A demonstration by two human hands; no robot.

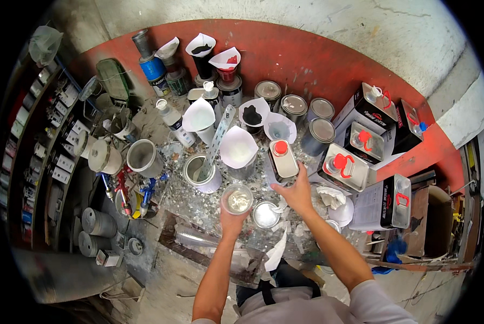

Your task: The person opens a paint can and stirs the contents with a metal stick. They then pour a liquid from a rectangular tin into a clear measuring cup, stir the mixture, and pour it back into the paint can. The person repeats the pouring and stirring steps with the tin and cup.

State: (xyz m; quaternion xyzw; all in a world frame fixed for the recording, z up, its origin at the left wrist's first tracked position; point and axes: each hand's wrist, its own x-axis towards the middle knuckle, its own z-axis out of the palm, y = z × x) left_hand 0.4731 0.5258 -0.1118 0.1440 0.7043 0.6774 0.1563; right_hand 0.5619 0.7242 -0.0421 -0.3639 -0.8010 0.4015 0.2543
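My left hand (232,223) is closed round a clear plastic cup (239,199) with a whitish substance inside. My right hand (298,194) grips a small rectangular metal can (285,164) with a red cap, thumb on the near side and fingers along its right side. Left of the cup stands an open grey paint tin (203,182), a perforated flat stirring stick (220,135) leaning in it. Behind the cup, a white paper strainer (239,146) rests on a container. A round metal lid (266,215) lies between my hands.
Several larger rectangular cans (350,164) crowd the right side. Closed round tins (318,135) and paper strainers (279,128) line the back. Spray guns (122,197) hang at the left, below a grey bucket (145,157). Crumpled paper (331,197) lies right of my right hand.
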